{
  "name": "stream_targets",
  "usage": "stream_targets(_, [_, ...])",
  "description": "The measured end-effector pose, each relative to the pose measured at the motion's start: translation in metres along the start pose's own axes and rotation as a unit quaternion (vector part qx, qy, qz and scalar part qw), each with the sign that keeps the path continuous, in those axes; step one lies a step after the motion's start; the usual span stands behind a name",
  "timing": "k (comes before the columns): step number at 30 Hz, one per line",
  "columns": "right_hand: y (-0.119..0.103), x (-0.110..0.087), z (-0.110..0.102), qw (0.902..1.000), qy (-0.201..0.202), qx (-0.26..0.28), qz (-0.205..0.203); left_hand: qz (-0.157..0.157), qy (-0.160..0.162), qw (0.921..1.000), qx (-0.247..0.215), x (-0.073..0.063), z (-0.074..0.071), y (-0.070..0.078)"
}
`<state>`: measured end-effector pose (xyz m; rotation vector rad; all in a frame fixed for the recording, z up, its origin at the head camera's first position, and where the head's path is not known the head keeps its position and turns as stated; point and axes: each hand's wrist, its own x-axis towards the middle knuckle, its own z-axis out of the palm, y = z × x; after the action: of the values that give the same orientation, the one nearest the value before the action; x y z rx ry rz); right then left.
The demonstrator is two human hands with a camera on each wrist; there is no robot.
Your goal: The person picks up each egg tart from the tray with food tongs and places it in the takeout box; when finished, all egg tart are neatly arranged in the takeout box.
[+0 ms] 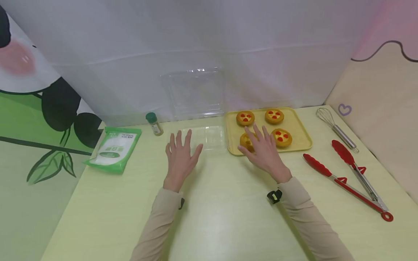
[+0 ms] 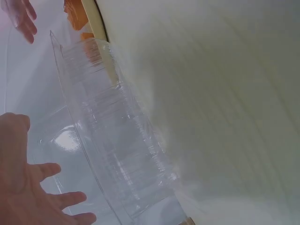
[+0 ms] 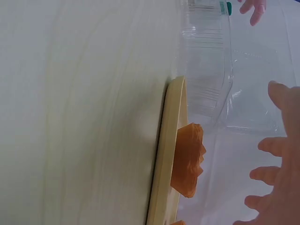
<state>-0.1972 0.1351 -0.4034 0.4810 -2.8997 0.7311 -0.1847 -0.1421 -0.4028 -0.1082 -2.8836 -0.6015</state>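
My left hand [image 1: 180, 159] hovers palm down with fingers spread, holding nothing, near the left front corner of a clear plastic box [image 1: 209, 139]. The box's hinged lid [image 1: 197, 92] stands raised at the back. Over the front edge of a yellow tray [image 1: 298, 127], my right hand [image 1: 263, 152] is spread too and grips nothing. Its fingers partly hide one egg tart [image 1: 245, 142] in the head view. Beside it lies a tart with red toppings [image 1: 282, 137]; two more tarts sit in the back row. In the right wrist view, a tart's orange side [image 3: 187, 159] shows above the tray's rim.
On the left lie a green and white bag [image 1: 115, 150] and a small green-capped spice jar [image 1: 155, 124]. A whisk [image 1: 337, 128] and red-tipped tongs [image 1: 356, 177], spread apart, lie on the right. A white curtain [image 1: 130, 36] hangs behind the table [image 1: 225, 217].
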Motion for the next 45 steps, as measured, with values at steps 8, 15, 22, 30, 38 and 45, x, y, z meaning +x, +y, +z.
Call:
stream_targets(8, [0.004, 0.000, -0.007, 0.9996, -0.010, 0.023, -0.007, 0.014, 0.024, 0.9984, -0.050, 0.002, 0.000, -0.004])
stream_targets(15, [0.009, 0.001, -0.009, 0.9988, -0.002, 0.044, -0.023, 0.031, 0.044, 0.9930, -0.105, 0.004, -0.001, -0.008])
stream_targets(22, [0.012, -0.004, -0.013, 0.9944, -0.015, 0.105, -0.007, 0.042, 0.071, 0.9860, -0.145, 0.005, 0.001, -0.014])
stream_targets(30, [0.019, -0.010, -0.015, 0.9864, -0.017, 0.163, 0.008, 0.039, 0.076, 0.9730, -0.214, 0.004, -0.004, -0.019])
stream_targets(38, [0.030, -0.017, -0.014, 0.9824, -0.008, 0.186, 0.012, 0.022, 0.090, 0.9592, -0.267, 0.004, -0.008, -0.025])
stream_targets(45, [0.037, -0.018, -0.015, 0.9782, 0.002, 0.208, 0.001, -0.002, 0.105, 0.9457, -0.308, 0.003, -0.009, -0.033])
